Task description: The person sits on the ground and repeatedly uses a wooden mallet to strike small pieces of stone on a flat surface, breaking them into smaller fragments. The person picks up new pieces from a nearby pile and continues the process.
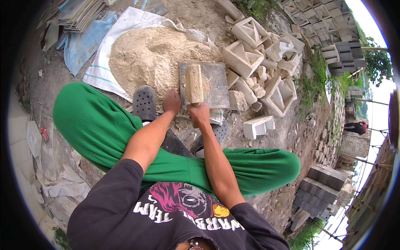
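My right hand (198,115) is wrapped round the handle of a wooden mallet (193,83). Its pale, worn block head lies over a dark flat slab (216,93) dusted with sand-coloured crumbs. Just left of the slab, my left hand (171,101) is closed like a fist, its back toward me; whatever its fingers may hold is hidden. Beyond both hands, a heap of tan crushed grit (146,54) is spread on a white woven sack (98,77). The slab stands between my feet, which wear grey clogs (144,100).
Broken pale concrete blocks (243,58) and chunks pile up right of the slab. A blue sheet (85,41) and stacked thin boards (81,14) lie at far left. Grey blocks (321,189) are stacked at right, where a distant person (356,128) is seen.
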Demonstrator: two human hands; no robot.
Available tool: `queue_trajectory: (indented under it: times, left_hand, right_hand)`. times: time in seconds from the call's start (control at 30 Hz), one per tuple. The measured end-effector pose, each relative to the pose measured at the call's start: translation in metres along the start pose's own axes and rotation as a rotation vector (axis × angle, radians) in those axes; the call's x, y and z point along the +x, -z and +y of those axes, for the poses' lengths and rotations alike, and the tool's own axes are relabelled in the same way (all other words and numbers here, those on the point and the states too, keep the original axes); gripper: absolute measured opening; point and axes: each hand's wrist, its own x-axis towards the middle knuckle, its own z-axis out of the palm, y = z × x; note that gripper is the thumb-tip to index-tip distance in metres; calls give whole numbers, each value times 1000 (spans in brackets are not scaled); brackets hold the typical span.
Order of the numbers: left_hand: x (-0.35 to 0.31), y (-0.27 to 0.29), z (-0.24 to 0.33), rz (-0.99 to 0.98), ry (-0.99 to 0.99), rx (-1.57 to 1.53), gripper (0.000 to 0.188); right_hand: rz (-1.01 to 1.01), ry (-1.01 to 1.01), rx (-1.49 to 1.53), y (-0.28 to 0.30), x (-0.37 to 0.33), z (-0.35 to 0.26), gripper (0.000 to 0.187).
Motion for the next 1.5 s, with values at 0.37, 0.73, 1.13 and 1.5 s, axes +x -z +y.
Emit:
queue_trajectory:
  times: [0.37,0.73,1.13,1.5]
  left_hand:
    - [5,3,4,-8,182,-95,32]
    - [9,-5,3,-123,205,-49,41]
    - [5,-23,28,-282,464,-41,86]
    - [5,-12,91,-177,527,-364,82]
  right_hand:
    - [232,95,-86,20,-12,-42,33]
    - [-92,-223,-42,18,-13,-19,36]
    - [138,-338,590,110,-88,-57,29]
    - [271,-151,195,62,-64,20,26]
